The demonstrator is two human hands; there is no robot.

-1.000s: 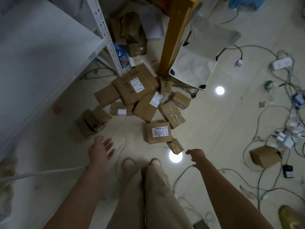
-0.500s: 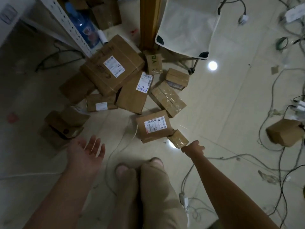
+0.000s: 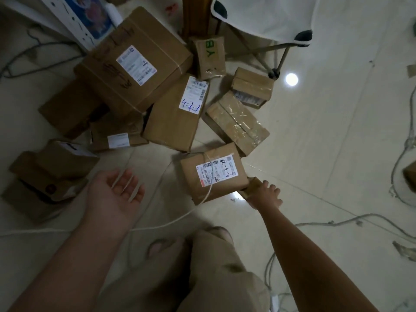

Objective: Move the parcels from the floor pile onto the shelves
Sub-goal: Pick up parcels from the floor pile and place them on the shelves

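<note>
**Pick-up step, head view.** The right hand (image 3: 265, 195) reaches down to the small parcel (image 3: 250, 187) at 1 o'clock from the feet (image 3: 163, 247). Its fingers curl over the parcel's top. Whether the parcel is off the floor (image 3: 315, 143) cannot be told. It touches the near corner of the labelled parcel (image 3: 213, 174), at the near edge of the pile (image 3: 139, 70), which spreads toward 12 o'clock. The left hand (image 3: 114, 194) hovers at 11 o'clock, palm up, fingers loosely spread, holding nothing. A cord (image 3: 157, 226) crosses the labelled parcel and the floor. A shelf post (image 3: 74, 21) stands at 11 o'clock beyond the pile. The next move probably calls for a firm grip, a lift clear of the neighbouring parcel and cord, then a turn toward the shelves.
</note>
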